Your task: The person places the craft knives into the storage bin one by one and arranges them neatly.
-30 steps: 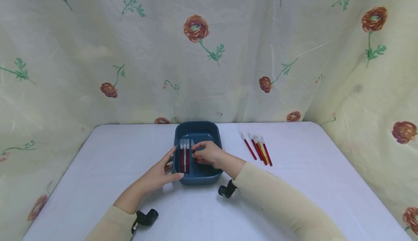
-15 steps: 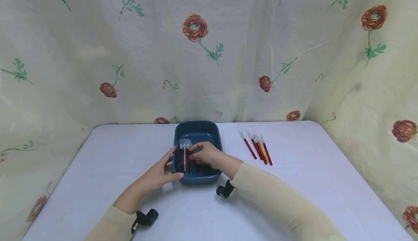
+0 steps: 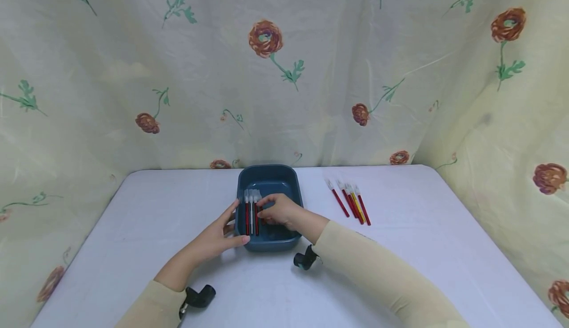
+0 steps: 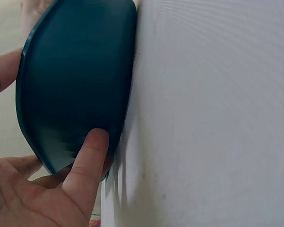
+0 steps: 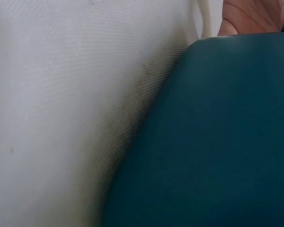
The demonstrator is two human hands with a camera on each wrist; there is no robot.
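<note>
In the head view, a dark blue rectangular bin (image 3: 272,245) stands on the table. My left hand (image 3: 222,231) grips its left side, index finger and thumb at the rim, the other fingers low outside; the left wrist view shows a fingertip (image 4: 97,137) against the wall. Inside, slim pens with clear caps lie side by side: red (image 3: 247,219), silver (image 3: 252,221) and red (image 3: 257,222). My right hand (image 3: 282,212) reaches into the bin and pinches another red pen (image 3: 261,208) close beside that row; its lower part is hidden by my fingers.
Right of the bin, several red pens (image 3: 339,202) and a yellow one (image 3: 357,207) lie slanted on the white-covered table (image 3: 178,194). A flowered curtain (image 3: 311,120) hangs behind. Each wrist carries a black camera mount (image 3: 200,296).
My right hand has shifted slightly left, bringing the red pen up against the others in the bin. The left hand and the loose pens on the table have stayed put.
</note>
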